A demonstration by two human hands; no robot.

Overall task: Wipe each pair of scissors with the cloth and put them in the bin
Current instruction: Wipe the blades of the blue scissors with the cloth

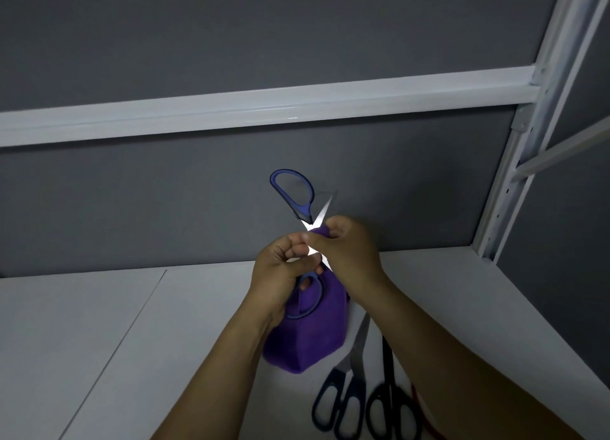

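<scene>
I hold a blue-handled pair of scissors (pixel 294 195) spread wide open above the white table (pixel 99 340). One blue loop points up, the other hangs below my left hand (pixel 280 274). That hand grips the scissors near the pivot. My right hand (pixel 346 248) pinches a purple cloth (pixel 307 337) around one blade, and the rest of the cloth hangs down under both hands. Two more pairs lie on the table at the lower right: a dark-blue-handled pair (pixel 340 403) and a black-handled pair (pixel 392 406). No bin is in view.
A grey partition wall with a white rail (pixel 264 109) stands behind the table. A white metal upright (pixel 515 175) rises at the right. Something red (pixel 425 420) lies beside the black scissors, partly under my right forearm.
</scene>
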